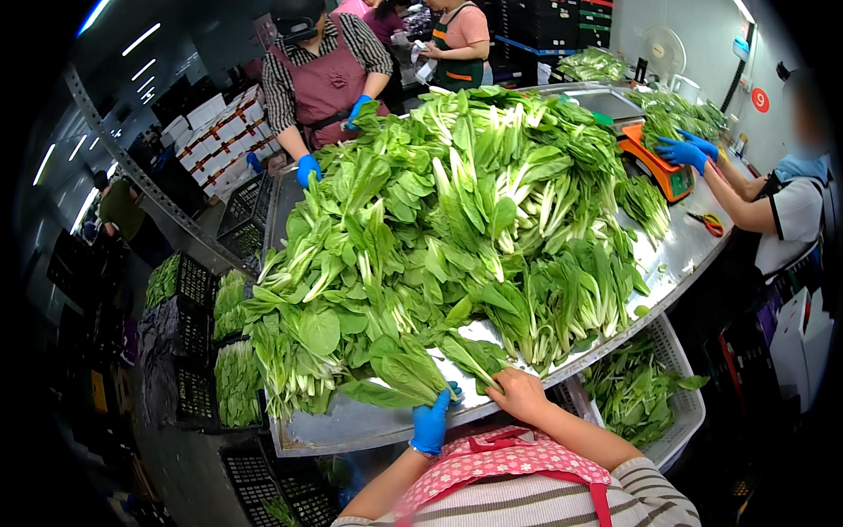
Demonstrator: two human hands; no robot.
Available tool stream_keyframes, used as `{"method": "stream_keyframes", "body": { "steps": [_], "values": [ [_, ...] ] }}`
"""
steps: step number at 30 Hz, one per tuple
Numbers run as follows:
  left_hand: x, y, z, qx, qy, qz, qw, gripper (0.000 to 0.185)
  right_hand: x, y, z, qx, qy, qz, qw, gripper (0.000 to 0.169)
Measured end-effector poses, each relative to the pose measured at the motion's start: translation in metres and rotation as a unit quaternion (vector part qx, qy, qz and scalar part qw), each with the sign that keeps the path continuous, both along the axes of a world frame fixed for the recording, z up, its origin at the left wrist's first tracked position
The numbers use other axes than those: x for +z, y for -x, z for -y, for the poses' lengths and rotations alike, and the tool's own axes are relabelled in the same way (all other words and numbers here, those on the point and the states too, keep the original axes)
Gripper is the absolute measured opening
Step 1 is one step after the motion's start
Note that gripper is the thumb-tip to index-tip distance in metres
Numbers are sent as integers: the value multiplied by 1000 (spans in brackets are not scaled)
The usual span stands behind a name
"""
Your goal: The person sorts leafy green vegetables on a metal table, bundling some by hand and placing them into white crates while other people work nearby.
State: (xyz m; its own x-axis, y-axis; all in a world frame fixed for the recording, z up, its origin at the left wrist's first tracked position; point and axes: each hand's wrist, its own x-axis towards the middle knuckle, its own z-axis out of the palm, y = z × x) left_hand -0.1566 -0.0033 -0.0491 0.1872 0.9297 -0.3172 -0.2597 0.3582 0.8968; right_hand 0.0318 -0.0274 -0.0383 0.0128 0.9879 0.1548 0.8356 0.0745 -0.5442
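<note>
My left hand, in a blue glove, is closed around the stem end of a leafy green vegetable head at the near edge of the metal table. Bare, my right hand grips the stem end of another leafy green, whose leaves point away to the left. Beyond both hands rises a large heap of leafy greens with pale stems, covering most of the tabletop. A bunched row of greens lies to the right of my hands.
A white basket of leaves stands below the table's right edge. Scissors lie near an orange scale, where a co-worker's gloved hands hold greens. Another co-worker stands across the heap. Crates of greens stand left.
</note>
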Motion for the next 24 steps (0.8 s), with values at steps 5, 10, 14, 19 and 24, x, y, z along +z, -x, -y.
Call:
{"method": "stream_keyframes", "body": {
  "steps": [5, 10, 14, 19, 24],
  "values": [
    [3, -3, 1, -10, -59, -28, 998, 23, 0, -1, -1, 15, -8, 12, 1000, 21],
    [1, -4, 2, 5, -49, -12, 999, 23, -1, -3, -3, 24, -5, 0, 1000, 21],
    [1, -6, 3, 11, -52, -7, 999, 23, 2, -3, -4, 34, 1, -6, 999, 22],
    [-4, -2, 4, 22, -44, -39, 998, 24, 1, 1, -8, 41, -1, -16, 999, 21],
    [-19, -7, 5, -1, -79, -40, 996, 25, -3, 1, -4, 13, 5, -34, 999, 19]
  ]
}}
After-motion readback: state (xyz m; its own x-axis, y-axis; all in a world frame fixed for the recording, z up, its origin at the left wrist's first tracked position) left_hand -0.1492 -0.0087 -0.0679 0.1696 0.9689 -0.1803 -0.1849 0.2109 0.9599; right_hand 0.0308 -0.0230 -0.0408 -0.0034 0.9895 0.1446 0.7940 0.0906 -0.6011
